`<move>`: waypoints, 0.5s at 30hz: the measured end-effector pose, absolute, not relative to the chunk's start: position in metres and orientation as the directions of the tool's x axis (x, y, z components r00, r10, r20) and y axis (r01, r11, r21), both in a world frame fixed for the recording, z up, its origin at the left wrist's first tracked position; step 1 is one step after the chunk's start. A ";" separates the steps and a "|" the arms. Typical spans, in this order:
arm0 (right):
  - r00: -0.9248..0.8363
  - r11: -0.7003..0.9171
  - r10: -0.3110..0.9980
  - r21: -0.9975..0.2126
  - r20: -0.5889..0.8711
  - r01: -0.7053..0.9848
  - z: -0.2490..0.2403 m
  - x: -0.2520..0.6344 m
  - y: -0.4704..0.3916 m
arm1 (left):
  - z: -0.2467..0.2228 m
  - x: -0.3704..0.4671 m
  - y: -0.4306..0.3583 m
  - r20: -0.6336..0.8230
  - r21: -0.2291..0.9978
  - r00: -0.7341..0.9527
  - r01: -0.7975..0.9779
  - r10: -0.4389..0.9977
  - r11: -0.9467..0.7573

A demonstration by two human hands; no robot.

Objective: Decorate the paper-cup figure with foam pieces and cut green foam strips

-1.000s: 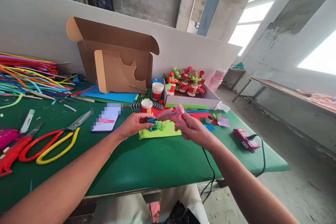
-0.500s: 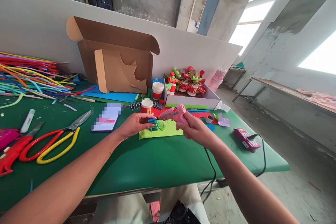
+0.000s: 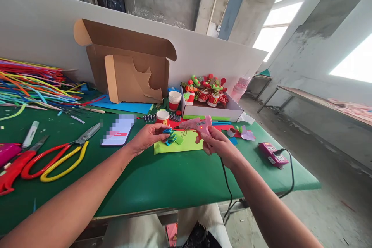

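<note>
Pinched in the fingers of my left hand [image 3: 149, 138] is a folded blue and green paper strip [image 3: 171, 138], zigzagged like a spring. My right hand [image 3: 216, 141] grips a pink hot glue gun [image 3: 200, 124] by its handle, a small light glowing on its side. The gun's nozzle points left, a short gap from the paper strip. Under both lies a yellow-green paper sheet [image 3: 190, 145]. Just behind my left hand stands a red and white paper cup [image 3: 162, 117] with black and white folded strips at its sides.
Scissors [image 3: 69, 151], a phone [image 3: 118, 131] and many pipe cleaners [image 3: 35, 85] lie to the left. Behind are a cardboard box [image 3: 130, 69], stacked cups [image 3: 174, 100] and a white box [image 3: 232, 114] of paper-cup figures. A purple power socket [image 3: 273, 154] with a black cord sits right.
The glue gun has moved slightly right, away from the paper strip, and its body now sits more level. My left hand has turned the strip a little, showing more of its folds.
</note>
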State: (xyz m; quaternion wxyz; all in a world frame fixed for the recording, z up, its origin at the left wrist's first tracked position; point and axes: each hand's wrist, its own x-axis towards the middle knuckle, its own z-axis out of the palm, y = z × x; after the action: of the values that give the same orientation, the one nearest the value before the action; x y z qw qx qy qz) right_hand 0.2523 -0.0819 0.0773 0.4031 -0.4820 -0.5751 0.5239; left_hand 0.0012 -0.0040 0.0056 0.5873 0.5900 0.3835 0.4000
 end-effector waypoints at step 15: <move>-0.107 -0.115 0.991 -0.917 -0.080 -0.383 0.058 0.242 -0.078 | 0.006 0.001 -0.004 0.018 0.991 0.388 -0.127 0.922 0.034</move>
State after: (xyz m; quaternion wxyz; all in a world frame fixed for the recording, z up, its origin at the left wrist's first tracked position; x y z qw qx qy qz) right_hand 0.2419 -0.0780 0.0584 0.5407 -0.3925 -0.3874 0.6352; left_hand 0.0010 -0.0043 0.0057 0.6230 0.5530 0.3591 0.4210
